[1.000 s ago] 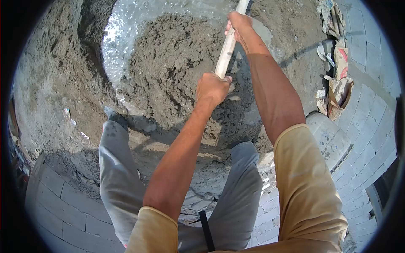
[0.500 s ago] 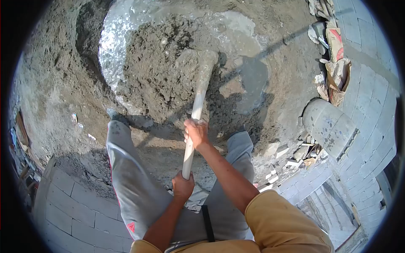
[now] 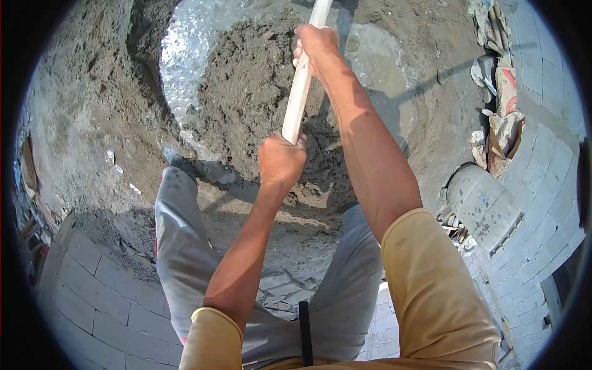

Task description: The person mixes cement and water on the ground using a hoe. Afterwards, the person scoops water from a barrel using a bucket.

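No readable text or numbers

Scene is shot by 1 head-worn cam, aimed fwd & steeply down. Lens is v. wide, fisheye-type: edges bowed, corners blacked out. L hand & R hand are seen from above, ctr to upper ctr; handle is cropped at top edge. Sleeves, close to lens, are cut off at btm. Mud is taken in up top, farther off; blocks are bent round R edge.
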The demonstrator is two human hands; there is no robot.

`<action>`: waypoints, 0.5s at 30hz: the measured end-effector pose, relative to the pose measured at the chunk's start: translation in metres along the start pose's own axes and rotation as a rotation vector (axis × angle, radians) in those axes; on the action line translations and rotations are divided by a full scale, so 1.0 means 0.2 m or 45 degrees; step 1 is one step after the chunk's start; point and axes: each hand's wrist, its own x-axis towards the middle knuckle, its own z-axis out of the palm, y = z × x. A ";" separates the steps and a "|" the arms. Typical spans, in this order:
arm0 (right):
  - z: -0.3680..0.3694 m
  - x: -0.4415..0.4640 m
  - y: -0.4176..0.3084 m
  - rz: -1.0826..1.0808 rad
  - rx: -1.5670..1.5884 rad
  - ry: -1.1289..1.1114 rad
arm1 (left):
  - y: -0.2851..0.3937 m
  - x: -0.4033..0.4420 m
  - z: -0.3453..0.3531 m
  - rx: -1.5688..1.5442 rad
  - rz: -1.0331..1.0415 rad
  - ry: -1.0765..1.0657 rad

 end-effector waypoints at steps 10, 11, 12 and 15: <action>-0.06 -0.43 0.68 0.590 -0.020 -0.147 | -0.39 -0.61 -0.01 0.093 -0.243 -0.077; -0.15 -0.55 0.69 0.542 0.087 -0.194 | -0.42 -0.72 0.03 0.132 -0.282 -0.076; -0.25 -0.70 0.71 0.490 0.194 -0.238 | -0.48 -0.83 0.10 0.170 -0.318 -0.077; -0.45 -1.16 0.82 0.677 0.209 -0.135 | -0.83 -1.24 0.28 0.125 -0.233 -0.038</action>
